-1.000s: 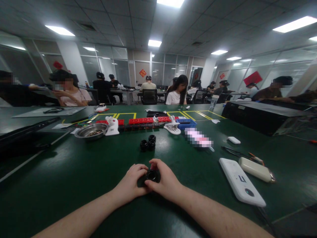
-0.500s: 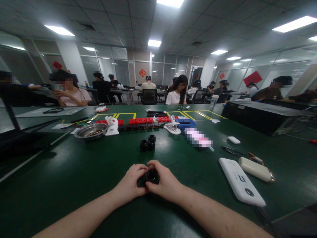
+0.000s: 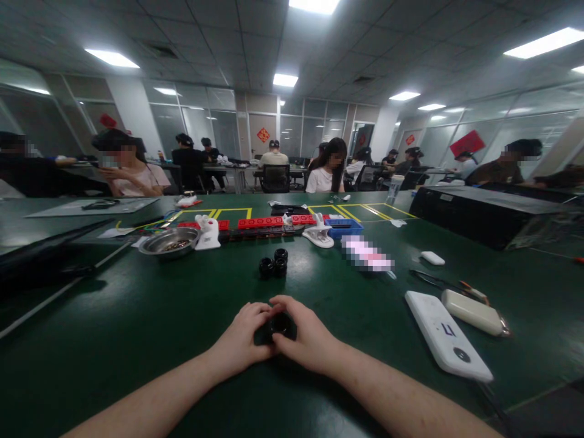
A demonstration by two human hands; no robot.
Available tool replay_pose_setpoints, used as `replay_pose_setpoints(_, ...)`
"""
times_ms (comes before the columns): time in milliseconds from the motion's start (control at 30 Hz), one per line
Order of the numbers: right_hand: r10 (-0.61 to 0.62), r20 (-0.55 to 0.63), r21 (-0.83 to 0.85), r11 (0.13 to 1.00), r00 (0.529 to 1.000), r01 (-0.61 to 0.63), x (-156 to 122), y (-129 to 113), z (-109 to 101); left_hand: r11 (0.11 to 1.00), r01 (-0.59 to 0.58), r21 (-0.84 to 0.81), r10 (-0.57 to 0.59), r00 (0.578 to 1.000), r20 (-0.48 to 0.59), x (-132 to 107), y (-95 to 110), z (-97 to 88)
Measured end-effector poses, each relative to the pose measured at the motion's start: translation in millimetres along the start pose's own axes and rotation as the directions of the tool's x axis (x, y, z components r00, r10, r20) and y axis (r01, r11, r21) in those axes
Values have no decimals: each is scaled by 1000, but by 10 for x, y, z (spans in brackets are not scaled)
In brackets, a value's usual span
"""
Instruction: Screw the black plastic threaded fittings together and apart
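the person's left hand and right hand meet low in the middle of the green bench, and between them sits a small black round part. both hands are closed around it. the left fingers press on its left side, and the right fingers curl over its top and right side, so only a piece of the dark rim shows. it is not possible to tell if the part rests on the bench or is lifted a little above it.

for a piece so small and so much covered, the work probably goes best when one hand only steadies it and the other makes the fine movement, with both wrists laid on the bench for support. the grip should be firm but light, because a smooth round piece can slip out and roll.

further away, well apart from the hands, three similar black pieces stand together. behind them are a metal bowl, a red strip and a white clip. at the right lie a flat white device and, just beside it, a cream case.
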State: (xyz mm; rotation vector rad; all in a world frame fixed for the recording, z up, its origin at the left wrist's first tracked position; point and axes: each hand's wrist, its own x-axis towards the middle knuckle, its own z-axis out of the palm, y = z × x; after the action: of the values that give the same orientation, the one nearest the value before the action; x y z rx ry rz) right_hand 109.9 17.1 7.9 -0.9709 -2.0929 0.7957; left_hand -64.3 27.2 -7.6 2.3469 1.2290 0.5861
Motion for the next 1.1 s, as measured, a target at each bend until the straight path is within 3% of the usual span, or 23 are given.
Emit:
replay_pose_setpoints(133,-40,-7,-9,999,999,40,-19,-11,-12,1000,7,7,-7,1000,-1,-3,-17,10)
replay_pose_setpoints(300,49,-107,-80,995,993,-57,17,31,-3,1000,23,-8,-23,1000,14,-15,43,-27)
replay_pose_setpoints(533,-58,-21,-47,997,998,56,-11,46,11,1000,5,-17,-5,1000,4,-6,6,-13)
replay_pose_setpoints(700,-2,-123,-83,996,992,-8,0,53,10,1000,15,-7,-15,1000,16,-8,8,-15)
replay_pose_setpoints(800,19,-74,-101,995,997,-27,14,46,5,1000,5,-4,-5,1000,10,-3,16,-16)
replay_pose_setpoints(967,-92,12,-43,995,996,92,-6,25,-7,1000,-21,-2,21,1000,-6,3,-11,5)
replay_pose_setpoints(1100,-53,-111,-70,997,992,45,-5,32,-1,1000,6,1,-6,1000,-2,-6,3,-3)
